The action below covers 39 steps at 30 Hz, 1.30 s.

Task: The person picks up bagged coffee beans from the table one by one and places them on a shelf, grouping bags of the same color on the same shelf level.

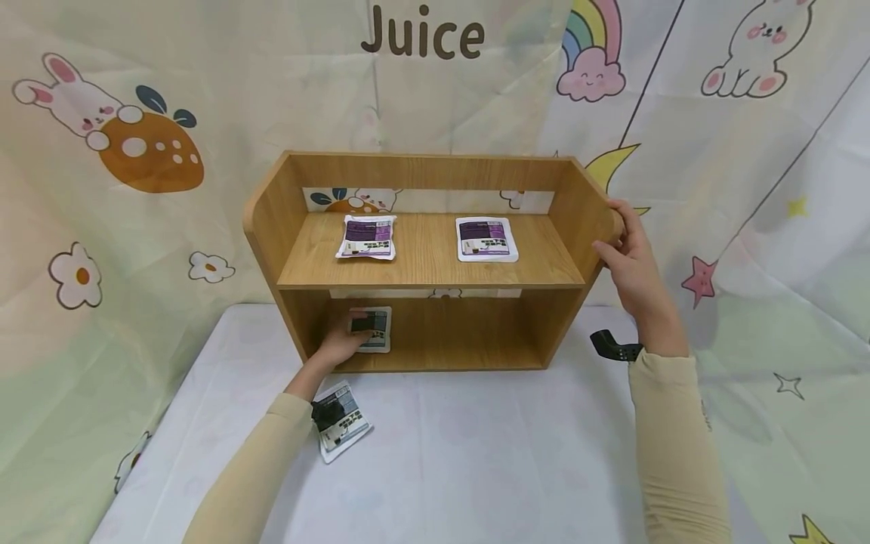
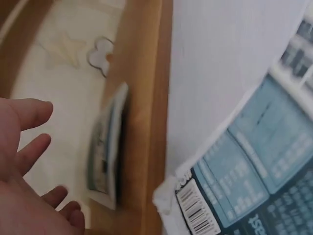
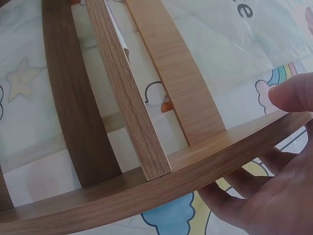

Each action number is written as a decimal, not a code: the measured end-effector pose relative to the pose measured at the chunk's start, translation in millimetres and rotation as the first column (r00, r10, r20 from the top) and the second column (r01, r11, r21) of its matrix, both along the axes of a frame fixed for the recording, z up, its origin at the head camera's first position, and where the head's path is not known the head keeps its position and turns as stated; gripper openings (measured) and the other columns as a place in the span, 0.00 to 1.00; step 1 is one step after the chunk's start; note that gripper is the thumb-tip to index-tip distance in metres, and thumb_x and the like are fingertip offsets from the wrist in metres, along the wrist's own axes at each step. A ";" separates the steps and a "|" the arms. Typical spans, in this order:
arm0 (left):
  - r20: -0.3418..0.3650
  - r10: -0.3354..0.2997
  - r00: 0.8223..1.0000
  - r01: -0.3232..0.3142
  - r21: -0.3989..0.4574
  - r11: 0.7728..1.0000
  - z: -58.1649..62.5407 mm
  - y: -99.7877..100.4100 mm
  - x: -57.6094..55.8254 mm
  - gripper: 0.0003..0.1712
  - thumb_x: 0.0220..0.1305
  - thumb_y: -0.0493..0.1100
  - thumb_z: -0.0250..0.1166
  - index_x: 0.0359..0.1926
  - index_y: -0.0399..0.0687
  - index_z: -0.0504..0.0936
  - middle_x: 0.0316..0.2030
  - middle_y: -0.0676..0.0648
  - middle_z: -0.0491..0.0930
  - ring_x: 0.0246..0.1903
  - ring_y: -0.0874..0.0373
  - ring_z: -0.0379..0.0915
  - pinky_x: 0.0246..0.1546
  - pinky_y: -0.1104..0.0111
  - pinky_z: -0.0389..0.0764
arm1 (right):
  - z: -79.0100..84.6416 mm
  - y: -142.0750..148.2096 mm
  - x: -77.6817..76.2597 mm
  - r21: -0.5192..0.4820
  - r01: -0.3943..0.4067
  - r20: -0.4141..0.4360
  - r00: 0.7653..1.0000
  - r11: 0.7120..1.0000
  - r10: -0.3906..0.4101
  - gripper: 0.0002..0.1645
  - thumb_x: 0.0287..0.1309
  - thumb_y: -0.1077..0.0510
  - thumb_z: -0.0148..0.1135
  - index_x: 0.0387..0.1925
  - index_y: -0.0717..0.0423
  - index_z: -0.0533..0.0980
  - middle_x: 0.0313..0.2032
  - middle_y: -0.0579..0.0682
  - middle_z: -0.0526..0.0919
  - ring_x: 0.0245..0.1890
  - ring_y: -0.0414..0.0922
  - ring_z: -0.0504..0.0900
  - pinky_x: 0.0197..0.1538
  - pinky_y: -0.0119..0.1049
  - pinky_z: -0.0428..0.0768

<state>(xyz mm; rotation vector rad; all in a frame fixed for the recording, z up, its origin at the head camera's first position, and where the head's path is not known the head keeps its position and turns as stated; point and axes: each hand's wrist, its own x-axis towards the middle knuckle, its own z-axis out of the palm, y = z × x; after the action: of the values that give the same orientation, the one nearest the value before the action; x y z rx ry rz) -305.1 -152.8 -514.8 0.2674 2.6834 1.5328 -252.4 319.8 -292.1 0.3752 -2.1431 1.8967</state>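
Note:
My left hand (image 1: 340, 341) reaches into the lower level of a wooden shelf (image 1: 435, 363), beside a flat white packet with a dark green label (image 1: 381, 332). In the left wrist view, the fingers of the left hand (image 2: 29, 171) are spread and stand apart from that packet (image 2: 103, 152). My right hand (image 1: 637, 276) grips the shelf's right side panel; the right wrist view shows the hand (image 3: 266, 188) with its thumb on one side of the panel edge (image 3: 215, 147) and its fingers on the other.
Two white packets with purple labels, one left (image 1: 368, 237) and one right (image 1: 486, 239), lie on the upper level. Under my left wrist, more green-labelled packets (image 1: 350, 423) overlap on the white table (image 1: 476, 453). A printed cloth (image 1: 285, 98) hangs behind.

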 end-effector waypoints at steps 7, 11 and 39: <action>0.039 -0.099 0.994 0.098 0.018 0.995 17.8 -6.7 37.0 0.26 0.68 0.39 0.60 0.63 0.33 0.70 0.58 0.32 0.70 0.56 0.39 0.67 0.56 0.49 0.69 | -1.4 -2.0 0.3 0.003 -0.005 -0.002 1.000 1.000 0.005 0.35 0.69 0.69 0.47 0.70 0.36 0.58 0.67 0.52 0.53 0.64 0.57 0.56 0.65 0.60 0.56; 0.085 -0.121 0.989 0.119 0.024 0.993 24.8 -17.9 62.4 0.26 0.68 0.41 0.61 0.63 0.35 0.70 0.59 0.33 0.70 0.58 0.40 0.66 0.56 0.51 0.70 | -2.6 -2.8 0.4 0.001 -0.014 -0.005 1.000 1.000 0.014 0.35 0.69 0.69 0.48 0.70 0.37 0.59 0.67 0.53 0.54 0.64 0.56 0.57 0.65 0.59 0.57; 0.087 0.248 0.965 -0.240 -0.094 0.966 -27.1 -47.0 158.0 0.42 0.60 0.47 0.69 0.70 0.42 0.59 0.65 0.29 0.52 0.61 0.36 0.55 0.57 0.42 0.63 | -2.2 1.8 -3.2 -0.016 -0.010 -0.026 1.000 1.000 0.009 0.36 0.69 0.69 0.48 0.70 0.37 0.58 0.69 0.53 0.54 0.65 0.57 0.55 0.66 0.60 0.57</action>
<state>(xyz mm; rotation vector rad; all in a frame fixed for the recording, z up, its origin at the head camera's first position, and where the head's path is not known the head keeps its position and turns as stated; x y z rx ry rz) -147.1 -199.8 -541.9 -0.1449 2.7763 1.4417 -255.5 321.6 -294.3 0.4047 -2.1122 1.9026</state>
